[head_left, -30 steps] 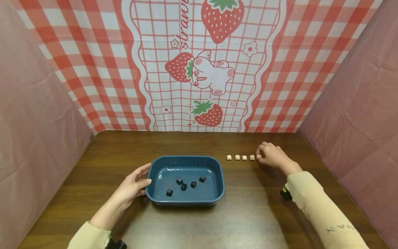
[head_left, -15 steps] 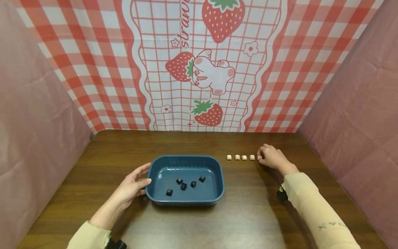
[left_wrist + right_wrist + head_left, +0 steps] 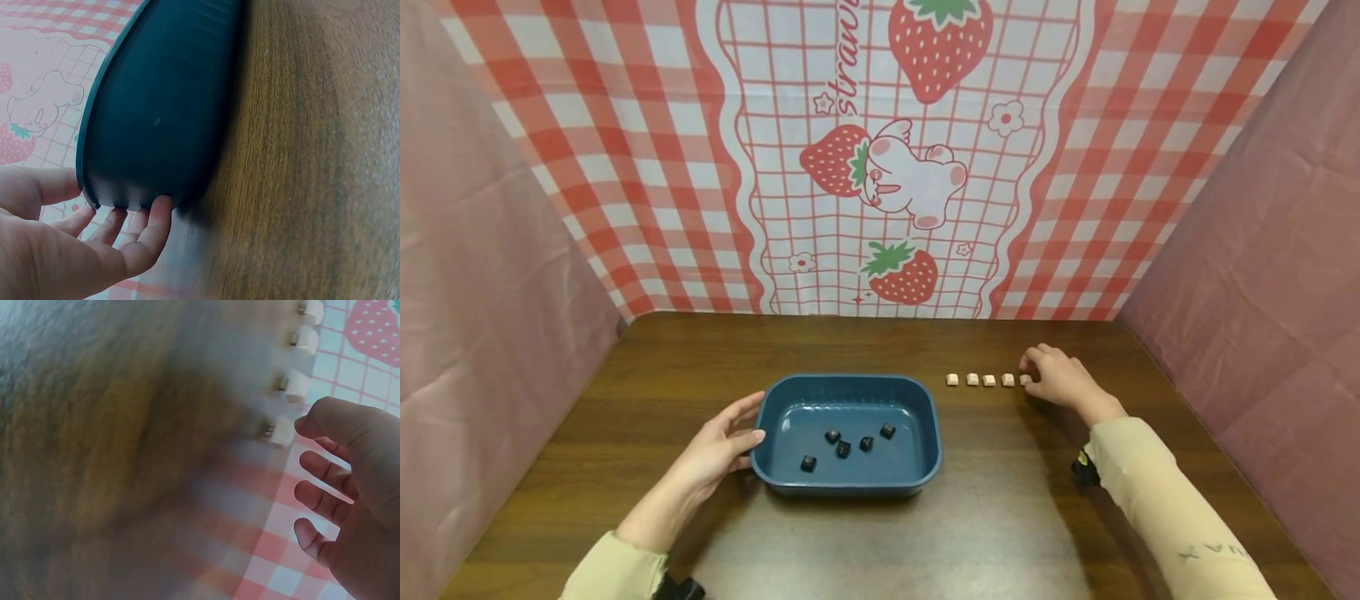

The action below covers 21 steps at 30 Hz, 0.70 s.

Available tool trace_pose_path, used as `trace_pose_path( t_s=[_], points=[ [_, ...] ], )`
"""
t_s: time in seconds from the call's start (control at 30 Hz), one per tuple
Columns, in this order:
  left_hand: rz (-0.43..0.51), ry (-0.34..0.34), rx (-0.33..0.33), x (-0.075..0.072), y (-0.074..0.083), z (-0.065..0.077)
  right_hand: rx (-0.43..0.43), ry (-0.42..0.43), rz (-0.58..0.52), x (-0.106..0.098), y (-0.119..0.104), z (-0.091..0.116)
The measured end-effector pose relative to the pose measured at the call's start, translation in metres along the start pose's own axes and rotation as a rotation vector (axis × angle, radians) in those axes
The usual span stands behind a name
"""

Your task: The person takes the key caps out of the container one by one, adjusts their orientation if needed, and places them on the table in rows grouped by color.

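Observation:
A row of white keycaps (image 3: 989, 381) lies on the table right of a blue rectangular container (image 3: 846, 489). At the row's right end my right hand (image 3: 1060, 379) pinches the last white keycap (image 3: 1026, 380). In the right wrist view its thumb meets that keycap (image 3: 283, 431), and the other fingers curve behind. My left hand (image 3: 711, 450) grips the container's left end, thumb at the rim and fingers against the outer wall; the left wrist view shows this hand (image 3: 81, 250) curved round the end of the container (image 3: 159, 100). Several black keycaps (image 3: 843, 450) lie inside.
The brown wooden table (image 3: 1000, 517) runs back to a red-and-white checked cloth (image 3: 647, 167) with strawberries. Pink cloth (image 3: 1262, 233) hangs at both sides. Dark wrist cameras (image 3: 1084, 468) sit at the sleeves.
My right hand has shifted very slightly and the end keycap has moved a touch to the right. The left hand and the container have stayed in place.

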<state>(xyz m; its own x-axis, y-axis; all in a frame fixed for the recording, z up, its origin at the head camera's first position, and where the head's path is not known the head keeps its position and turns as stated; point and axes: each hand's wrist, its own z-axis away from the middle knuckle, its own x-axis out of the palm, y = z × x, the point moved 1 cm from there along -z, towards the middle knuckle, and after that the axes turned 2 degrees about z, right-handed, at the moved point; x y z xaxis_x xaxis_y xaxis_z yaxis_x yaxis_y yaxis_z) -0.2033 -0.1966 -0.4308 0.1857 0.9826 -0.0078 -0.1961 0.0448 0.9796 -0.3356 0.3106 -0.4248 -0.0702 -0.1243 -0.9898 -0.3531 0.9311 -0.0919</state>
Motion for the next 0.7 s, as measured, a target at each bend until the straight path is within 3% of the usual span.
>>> trace_pose_path(
  t_s=[0.3, 0.7],
  points=[
    [-0.004, 0.001, -0.001, 0.0, 0.0, 0.001, -0.024, 0.064, 0.021, -0.021, -0.015, 0.002],
    [-0.006, 0.005, 0.003, 0.0, 0.0, 0.001, -0.058, 0.098, -0.013, -0.054, -0.058, 0.005]
  ],
)
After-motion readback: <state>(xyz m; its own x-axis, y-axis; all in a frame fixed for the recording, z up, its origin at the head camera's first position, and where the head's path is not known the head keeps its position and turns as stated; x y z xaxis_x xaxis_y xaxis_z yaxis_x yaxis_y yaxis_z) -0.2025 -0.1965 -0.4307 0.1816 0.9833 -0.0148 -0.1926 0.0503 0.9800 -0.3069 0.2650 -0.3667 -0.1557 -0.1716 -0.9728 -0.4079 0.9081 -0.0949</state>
